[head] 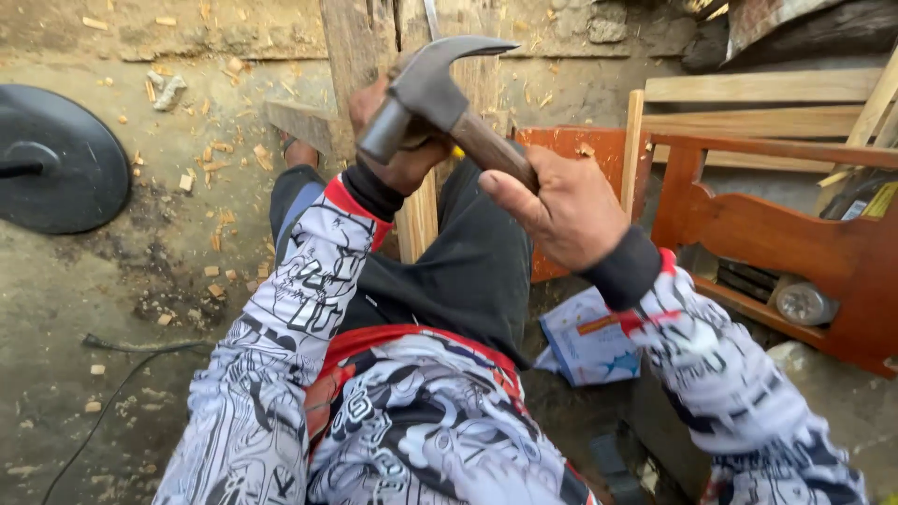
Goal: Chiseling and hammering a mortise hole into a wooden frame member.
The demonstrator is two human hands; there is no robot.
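The upright pale wooden plank stands between the person's knees, gripped near its middle by the left hand. The right hand clenches a steel claw hammer with brown wooden handle, raised beside it; wood chips litter the floor, so the work looks midway.

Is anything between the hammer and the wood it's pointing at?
Yes. The left hand grips the wooden plank right behind the hammer head, so it sits between the head and the plank. The right hand holds the hammer's handle. What the left hand's fingers pinch, if anything, is hidden.
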